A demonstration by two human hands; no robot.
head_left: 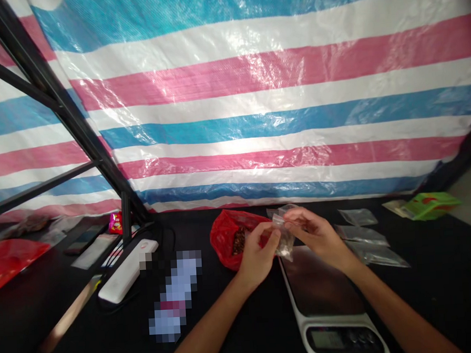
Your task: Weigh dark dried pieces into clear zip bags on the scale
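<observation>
Two hands: left hand (259, 249) and right hand (315, 233), each with thumb and fingers pinched together on the pouch (285, 246) near its top.
Pouch look: clear, shiny, creased; contents I cannot make out.
Pouch axis: near upright in my view, gripped end up.
Pouch place: by the scale's (322, 285) far edge, right of the red bag (224, 235).

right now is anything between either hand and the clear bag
Nothing visible: the left hand and right hand both have fingers on the clear bag. The red bag lies just beyond the left hand, not in between.
</observation>
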